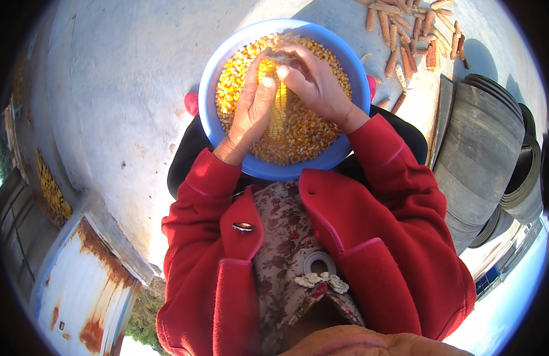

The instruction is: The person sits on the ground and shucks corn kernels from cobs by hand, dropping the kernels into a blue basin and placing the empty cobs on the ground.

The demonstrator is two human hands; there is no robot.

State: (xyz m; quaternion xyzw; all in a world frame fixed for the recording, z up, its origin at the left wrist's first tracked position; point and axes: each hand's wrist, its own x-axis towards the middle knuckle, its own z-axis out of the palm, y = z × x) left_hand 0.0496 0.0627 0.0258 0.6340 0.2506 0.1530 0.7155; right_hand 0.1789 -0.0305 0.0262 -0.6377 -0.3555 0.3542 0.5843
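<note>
Both hands hold one ear of yellow corn [279,104] upright in the picture, over a blue plastic basin [210,129]. My left hand [254,104] wraps the ear's left side, its thumb near the upper part. Across from it, my right hand [314,82] curls over the ear's far end, the thumb pressing near the kernels; some fingers of both hands are hidden. Loose corn kernels [310,129] lie in the basin under and around the ear. The basin rests at my lap, between my knees.
Bare corn cobs [408,53] lie scattered on the concrete floor [118,89] at the upper right. Large rolls of dark sheet material [477,147] stand at the right. A heap of yellow corn ears [52,189] and a rusty white metal panel [78,289] are at the left.
</note>
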